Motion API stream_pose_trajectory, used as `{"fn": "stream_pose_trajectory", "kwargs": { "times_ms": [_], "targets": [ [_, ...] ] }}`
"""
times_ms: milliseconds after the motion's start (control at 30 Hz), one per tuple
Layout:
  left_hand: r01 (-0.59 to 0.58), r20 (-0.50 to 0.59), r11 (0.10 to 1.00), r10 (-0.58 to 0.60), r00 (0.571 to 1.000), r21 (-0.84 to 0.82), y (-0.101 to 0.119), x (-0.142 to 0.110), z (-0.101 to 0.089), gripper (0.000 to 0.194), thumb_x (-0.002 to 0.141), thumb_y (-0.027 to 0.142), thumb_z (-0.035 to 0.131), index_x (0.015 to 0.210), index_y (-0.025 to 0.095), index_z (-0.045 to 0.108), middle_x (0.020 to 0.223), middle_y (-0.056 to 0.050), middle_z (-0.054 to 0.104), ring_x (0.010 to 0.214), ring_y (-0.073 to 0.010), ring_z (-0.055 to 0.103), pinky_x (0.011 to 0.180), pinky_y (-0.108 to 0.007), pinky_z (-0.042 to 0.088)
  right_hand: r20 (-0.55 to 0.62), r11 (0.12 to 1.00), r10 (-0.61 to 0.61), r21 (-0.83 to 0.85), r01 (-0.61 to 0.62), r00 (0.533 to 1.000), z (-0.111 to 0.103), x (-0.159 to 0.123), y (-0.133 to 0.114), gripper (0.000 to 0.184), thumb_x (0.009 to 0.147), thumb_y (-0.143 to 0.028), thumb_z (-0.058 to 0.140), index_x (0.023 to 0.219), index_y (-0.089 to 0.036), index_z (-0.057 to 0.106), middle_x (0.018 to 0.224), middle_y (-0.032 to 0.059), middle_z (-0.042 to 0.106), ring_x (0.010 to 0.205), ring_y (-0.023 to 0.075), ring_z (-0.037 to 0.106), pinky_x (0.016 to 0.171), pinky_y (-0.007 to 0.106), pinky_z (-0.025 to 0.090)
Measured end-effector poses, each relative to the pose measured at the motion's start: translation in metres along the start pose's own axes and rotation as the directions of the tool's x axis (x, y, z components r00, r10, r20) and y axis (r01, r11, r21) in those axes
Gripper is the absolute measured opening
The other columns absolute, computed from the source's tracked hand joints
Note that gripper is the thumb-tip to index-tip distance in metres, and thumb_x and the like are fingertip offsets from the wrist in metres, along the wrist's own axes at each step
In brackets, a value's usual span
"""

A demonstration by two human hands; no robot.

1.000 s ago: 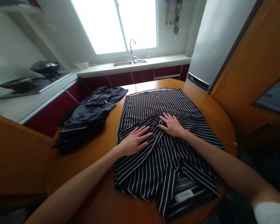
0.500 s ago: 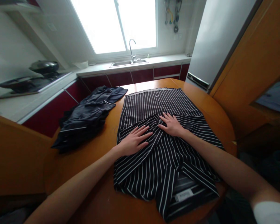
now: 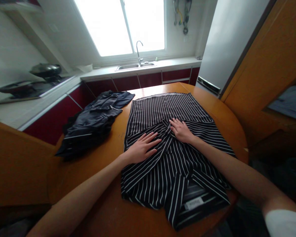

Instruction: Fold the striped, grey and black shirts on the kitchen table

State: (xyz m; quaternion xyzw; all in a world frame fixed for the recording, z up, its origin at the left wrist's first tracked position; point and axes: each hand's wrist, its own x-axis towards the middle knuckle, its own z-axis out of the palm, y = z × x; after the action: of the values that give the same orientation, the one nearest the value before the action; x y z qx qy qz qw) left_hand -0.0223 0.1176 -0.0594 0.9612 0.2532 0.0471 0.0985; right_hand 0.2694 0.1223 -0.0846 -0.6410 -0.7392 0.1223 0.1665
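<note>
Both hands (image 3: 142,148) (image 3: 182,131) lie open, gripping nothing, on the shirt (image 3: 148,115) — dragging either palm could crease its crossed sleeves.

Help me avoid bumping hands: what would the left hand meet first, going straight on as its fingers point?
Probably the fingertips of the right hand, after the left hand slid across the striped button-up shirt; depth is unclear, so it might narrowly miss.
</note>
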Motion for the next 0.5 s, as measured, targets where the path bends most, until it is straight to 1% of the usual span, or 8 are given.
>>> {"fn": "stream_pose_trajectory", "kwargs": {
  "times_ms": [100, 200, 267, 333, 367, 400, 433, 500],
  "targets": [
    [-0.001, 0.015, 1.000, 0.001, 1.000, 0.008, 0.001, 0.000, 0.000, 0.055, 0.106, 0.053, 0.037, 0.158, 0.037, 0.031, 0.169, 0.000, 0.017, 0.156, -0.0264, 0.016, 0.126, -0.050, 0.014, -0.067, 0.996, 0.053, 0.081, -0.047, 0.996, 0.001, 0.002, 0.001, 0.056, 0.103, -0.030, 0.027, 0.156, -0.014, 0.037, 0.163, 0.0135, 0.033, 0.152, 0.0233, 0.027, 0.123, 0.048, 0.019],
    [0.006, 0.022, 1.000, -0.006, 1.000, 0.018, 0.001, 0.001, 0.000, 0.056, 0.106, 0.054, 0.035, 0.159, 0.036, 0.029, 0.169, -0.001, 0.017, 0.156, -0.0257, 0.016, 0.126, -0.050, 0.014, -0.074, 0.993, 0.074, 0.093, -0.067, 0.995, 0.001, 0.005, 0.001, 0.057, 0.102, -0.030, 0.034, 0.156, -0.012, 0.036, 0.164, 0.0150, 0.032, 0.152, 0.0227, 0.026, 0.124, 0.045, 0.018],
    [0.011, 0.021, 1.000, -0.012, 1.000, 0.017, 0.000, 0.001, -0.001, 0.057, 0.106, 0.053, 0.036, 0.159, 0.036, 0.028, 0.169, -0.002, 0.019, 0.155, -0.0258, 0.017, 0.126, -0.050, 0.014, -0.038, 0.993, 0.090, 0.086, -0.087, 0.995, -0.001, 0.005, -0.001, 0.061, 0.100, -0.032, 0.042, 0.158, -0.014, 0.033, 0.166, 0.0161, 0.027, 0.154, 0.0246, 0.022, 0.124, 0.047, 0.016],
    [0.009, 0.021, 1.000, -0.009, 1.000, -0.002, -0.001, 0.002, -0.004, 0.057, 0.106, 0.052, 0.037, 0.160, 0.035, 0.026, 0.169, -0.003, 0.019, 0.155, -0.0263, 0.018, 0.126, -0.052, 0.015, 0.002, 0.989, 0.110, 0.102, -0.110, 0.994, -0.009, 0.001, -0.005, 0.064, 0.099, -0.034, 0.046, 0.159, -0.016, 0.031, 0.167, 0.0165, 0.021, 0.155, 0.0270, 0.016, 0.123, 0.054, 0.015],
    [0.006, 0.018, 1.000, -0.006, 1.000, -0.021, 0.000, 0.001, -0.006, 0.057, 0.107, 0.050, 0.036, 0.160, 0.034, 0.025, 0.169, -0.004, 0.018, 0.155, -0.0265, 0.019, 0.126, -0.052, 0.016, 0.007, 0.988, 0.099, 0.116, -0.099, 0.995, -0.015, -0.003, -0.007, 0.063, 0.099, -0.034, 0.047, 0.158, -0.018, 0.032, 0.168, 0.0160, 0.019, 0.156, 0.0278, 0.013, 0.122, 0.057, 0.015],
    [0.003, 0.013, 0.999, -0.002, 1.000, -0.044, 0.002, 0.001, -0.010, 0.057, 0.107, 0.049, 0.036, 0.161, 0.033, 0.025, 0.169, -0.005, 0.016, 0.155, -0.0266, 0.019, 0.126, -0.051, 0.017, 0.003, 0.989, 0.063, 0.130, -0.062, 0.998, -0.022, -0.010, -0.008, 0.062, 0.099, -0.033, 0.047, 0.157, -0.019, 0.034, 0.168, 0.0150, 0.019, 0.156, 0.0281, 0.012, 0.122, 0.060, 0.014],
    [-0.001, 0.005, 0.998, 0.001, 1.000, -0.067, 0.006, -0.001, -0.014, 0.057, 0.107, 0.047, 0.036, 0.161, 0.032, 0.025, 0.170, -0.005, 0.015, 0.155, -0.0267, 0.019, 0.125, -0.051, 0.018, -0.009, 0.990, 0.000, 0.144, 0.002, 1.000, -0.030, -0.020, -0.010, 0.059, 0.099, -0.033, 0.047, 0.156, -0.020, 0.038, 0.168, 0.0136, 0.020, 0.156, 0.0279, 0.011, 0.122, 0.060, 0.013],
    [-0.022, -0.018, 0.994, 0.020, 1.000, -0.105, 0.021, -0.005, -0.024, 0.057, 0.107, 0.045, 0.037, 0.161, 0.031, 0.025, 0.170, -0.006, 0.014, 0.155, -0.0277, 0.017, 0.125, -0.050, 0.021, -0.030, 0.971, -0.169, 0.165, 0.171, 0.985, -0.047, -0.048, -0.012, 0.053, 0.101, -0.033, 0.046, 0.153, -0.023, 0.044, 0.167, 0.0096, 0.025, 0.156, 0.0263, 0.012, 0.123, 0.058, 0.013]
  ]
}}
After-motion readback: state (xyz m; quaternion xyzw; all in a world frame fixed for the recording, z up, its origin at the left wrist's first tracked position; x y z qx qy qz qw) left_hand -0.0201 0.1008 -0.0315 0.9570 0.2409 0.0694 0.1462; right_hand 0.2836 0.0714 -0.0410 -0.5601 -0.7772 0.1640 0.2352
